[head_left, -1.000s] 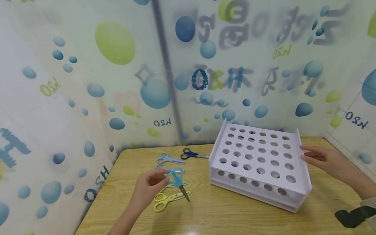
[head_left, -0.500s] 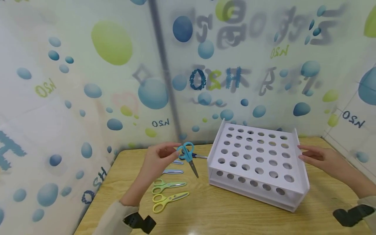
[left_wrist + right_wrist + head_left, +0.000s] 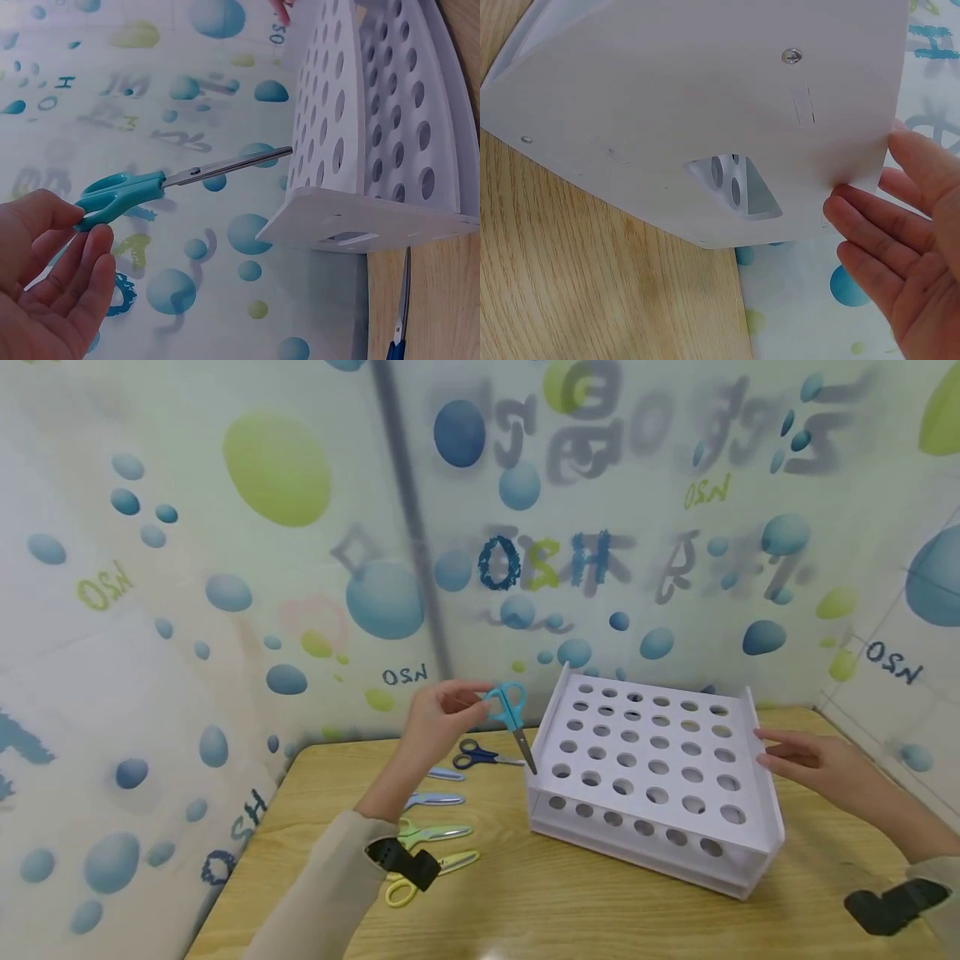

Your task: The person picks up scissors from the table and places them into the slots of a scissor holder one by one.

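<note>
My left hand (image 3: 442, 714) pinches teal-handled scissors (image 3: 515, 718) by one finger loop, between thumb and fingertips. The scissors' closed blades slant down, their tip overlapping the left edge of a white perforated rack (image 3: 637, 810) in the head view. From the left wrist, the teal scissors (image 3: 124, 196) point toward the rack's rows of round holes. My right hand (image 3: 813, 764) is at the rack's right side. There, the right wrist view has its loosely extended fingertips (image 3: 844, 196) touching the white side panel (image 3: 705, 90) close to its edge.
Left of the rack on the wooden table (image 3: 525, 910) lie navy scissors (image 3: 480, 755), two light blue pairs, green scissors (image 3: 435, 833) and yellow scissors (image 3: 457, 862), partly covered by my left arm. A patterned curtain-like wall (image 3: 315, 593) stands right behind the table.
My left hand has lifted the teal scissors up and to the right, from above the row of scissors to the rack's left edge. My right hand stays at the rack's side.
</note>
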`<action>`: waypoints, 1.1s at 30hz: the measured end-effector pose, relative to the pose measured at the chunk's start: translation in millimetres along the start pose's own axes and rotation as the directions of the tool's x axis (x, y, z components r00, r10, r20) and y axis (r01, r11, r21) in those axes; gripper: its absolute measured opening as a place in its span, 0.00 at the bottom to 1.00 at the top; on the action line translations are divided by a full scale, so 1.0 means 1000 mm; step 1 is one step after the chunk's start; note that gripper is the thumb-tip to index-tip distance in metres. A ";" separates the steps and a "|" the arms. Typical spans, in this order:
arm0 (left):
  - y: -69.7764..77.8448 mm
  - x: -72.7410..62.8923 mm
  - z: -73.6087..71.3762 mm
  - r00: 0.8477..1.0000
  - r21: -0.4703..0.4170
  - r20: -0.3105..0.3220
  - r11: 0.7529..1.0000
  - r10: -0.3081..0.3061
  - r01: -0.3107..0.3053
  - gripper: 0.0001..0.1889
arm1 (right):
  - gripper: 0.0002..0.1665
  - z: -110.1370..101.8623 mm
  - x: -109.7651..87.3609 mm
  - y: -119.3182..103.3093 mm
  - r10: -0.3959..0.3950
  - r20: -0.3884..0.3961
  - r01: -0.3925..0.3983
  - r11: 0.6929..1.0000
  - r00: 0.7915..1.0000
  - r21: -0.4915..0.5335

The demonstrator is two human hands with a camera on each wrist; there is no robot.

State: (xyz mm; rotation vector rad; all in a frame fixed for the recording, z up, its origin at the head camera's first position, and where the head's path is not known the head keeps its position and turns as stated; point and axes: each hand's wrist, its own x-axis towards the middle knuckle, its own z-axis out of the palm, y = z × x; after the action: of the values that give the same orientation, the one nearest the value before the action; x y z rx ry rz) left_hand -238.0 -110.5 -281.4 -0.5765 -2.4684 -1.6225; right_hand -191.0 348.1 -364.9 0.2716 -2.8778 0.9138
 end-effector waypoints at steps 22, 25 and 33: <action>-0.005 0.056 0.038 0.999 -0.058 0.047 0.998 0.008 -0.006 0.13 | 0.33 -0.002 -0.001 -0.003 0.017 0.015 -0.017 0.999 1.000 0.035; -0.010 0.061 0.043 0.999 -0.054 0.052 0.999 0.004 -0.002 0.13 | 0.33 -0.003 -0.001 -0.003 0.016 0.015 -0.016 0.999 1.000 0.042; -0.025 0.071 0.052 0.995 -0.009 0.100 1.000 0.027 -0.026 0.12 | 0.33 -0.001 -0.002 -0.003 0.016 0.007 -0.016 0.999 1.000 0.041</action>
State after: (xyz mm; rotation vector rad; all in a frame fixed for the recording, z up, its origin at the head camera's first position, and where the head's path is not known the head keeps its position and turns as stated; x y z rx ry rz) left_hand -307.3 -54.8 -302.5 -0.7050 -2.5135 -1.6323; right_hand -188.5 346.8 -362.6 0.2556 -2.8742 0.9769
